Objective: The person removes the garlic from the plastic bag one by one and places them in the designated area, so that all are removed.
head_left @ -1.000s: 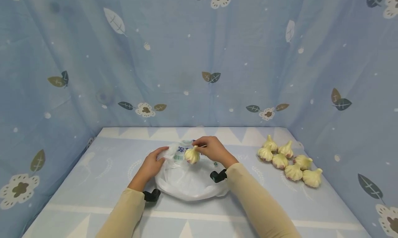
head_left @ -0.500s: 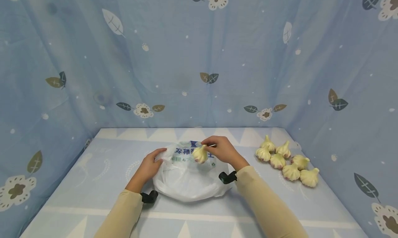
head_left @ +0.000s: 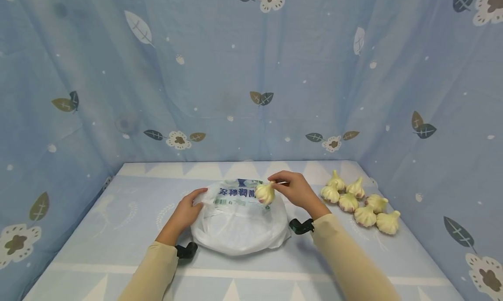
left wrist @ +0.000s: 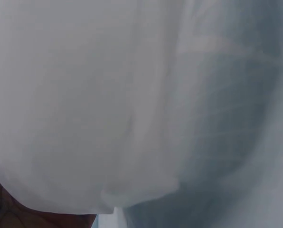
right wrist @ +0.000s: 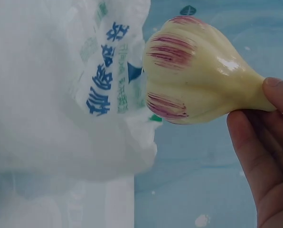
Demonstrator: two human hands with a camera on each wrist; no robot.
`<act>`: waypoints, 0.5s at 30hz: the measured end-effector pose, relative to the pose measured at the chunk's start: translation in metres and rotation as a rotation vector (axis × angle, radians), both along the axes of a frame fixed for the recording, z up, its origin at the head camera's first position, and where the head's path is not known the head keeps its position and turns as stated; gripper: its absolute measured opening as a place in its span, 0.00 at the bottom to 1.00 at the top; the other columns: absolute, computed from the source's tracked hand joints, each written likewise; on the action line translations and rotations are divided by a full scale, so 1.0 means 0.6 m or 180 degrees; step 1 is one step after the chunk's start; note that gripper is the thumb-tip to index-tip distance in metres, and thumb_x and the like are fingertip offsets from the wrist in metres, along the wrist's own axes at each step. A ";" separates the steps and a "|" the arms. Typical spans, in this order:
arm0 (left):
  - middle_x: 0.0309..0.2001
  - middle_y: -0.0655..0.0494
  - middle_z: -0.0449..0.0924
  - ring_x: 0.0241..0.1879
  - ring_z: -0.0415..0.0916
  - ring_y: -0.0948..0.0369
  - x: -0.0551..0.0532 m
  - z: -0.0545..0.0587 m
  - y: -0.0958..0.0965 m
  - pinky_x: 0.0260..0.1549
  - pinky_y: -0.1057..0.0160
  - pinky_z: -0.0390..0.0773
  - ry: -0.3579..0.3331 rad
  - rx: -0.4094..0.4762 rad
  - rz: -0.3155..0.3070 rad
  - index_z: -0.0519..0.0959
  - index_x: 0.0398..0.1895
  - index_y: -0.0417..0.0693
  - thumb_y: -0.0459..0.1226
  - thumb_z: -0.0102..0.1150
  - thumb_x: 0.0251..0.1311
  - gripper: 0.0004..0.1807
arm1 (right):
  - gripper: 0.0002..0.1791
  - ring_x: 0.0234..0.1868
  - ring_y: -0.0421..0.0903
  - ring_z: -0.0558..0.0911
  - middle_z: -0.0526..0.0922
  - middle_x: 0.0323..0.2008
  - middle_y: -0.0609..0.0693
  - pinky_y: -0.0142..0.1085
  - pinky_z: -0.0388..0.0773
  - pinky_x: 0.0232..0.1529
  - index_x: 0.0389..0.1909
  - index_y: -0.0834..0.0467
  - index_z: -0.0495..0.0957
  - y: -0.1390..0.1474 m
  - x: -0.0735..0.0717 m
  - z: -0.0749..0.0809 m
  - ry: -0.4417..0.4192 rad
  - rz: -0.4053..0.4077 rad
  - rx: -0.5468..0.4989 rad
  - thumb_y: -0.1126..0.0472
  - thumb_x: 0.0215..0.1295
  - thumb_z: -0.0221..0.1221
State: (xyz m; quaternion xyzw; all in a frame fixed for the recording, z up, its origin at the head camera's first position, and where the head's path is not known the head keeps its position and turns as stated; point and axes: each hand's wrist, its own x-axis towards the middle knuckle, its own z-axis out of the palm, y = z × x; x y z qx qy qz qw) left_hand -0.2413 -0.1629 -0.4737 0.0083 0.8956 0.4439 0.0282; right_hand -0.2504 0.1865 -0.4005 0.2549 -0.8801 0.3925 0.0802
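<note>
A white plastic bag (head_left: 239, 224) with blue and green printing lies puffed up in the middle of the table. The left hand (head_left: 184, 213) holds its left edge between thumb and fingers; in the left wrist view the white plastic (left wrist: 70, 109) covers most of the picture and hides the fingertips. By its stem, the right hand (head_left: 296, 189) pinches a garlic bulb (head_left: 265, 193) in front of the bag's upper right side. Close up in the right wrist view, the bulb is pale yellow with purple streaks, and thumb and fingers (right wrist: 248, 147) meet at its neck.
Several more garlic bulbs (head_left: 365, 216) lie in a cluster at the right of the table (head_left: 125, 231), beyond the right forearm. Patterned blue curtains (head_left: 220, 74) stand behind the table and along both sides.
The right hand has moved right with the garlic bulb, from over the middle of the bag to its right side. The left hand stays at the bag's left edge.
</note>
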 end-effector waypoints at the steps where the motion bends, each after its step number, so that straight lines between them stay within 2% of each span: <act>1: 0.75 0.42 0.54 0.74 0.50 0.41 0.000 0.000 0.000 0.68 0.36 0.56 -0.0004 -0.0001 0.0002 0.62 0.72 0.56 0.33 0.45 0.70 0.28 | 0.12 0.49 0.46 0.83 0.84 0.49 0.48 0.36 0.83 0.48 0.49 0.51 0.83 0.006 0.001 0.000 0.0018 -0.0014 -0.0007 0.59 0.67 0.60; 15: 0.75 0.42 0.54 0.74 0.49 0.41 -0.002 -0.006 -0.003 0.69 0.37 0.53 -0.0002 -0.0028 -0.0025 0.61 0.73 0.56 0.33 0.45 0.70 0.28 | 0.13 0.48 0.48 0.83 0.84 0.48 0.50 0.41 0.83 0.49 0.50 0.51 0.82 0.099 0.024 -0.004 0.0077 -0.0378 -0.0017 0.56 0.66 0.60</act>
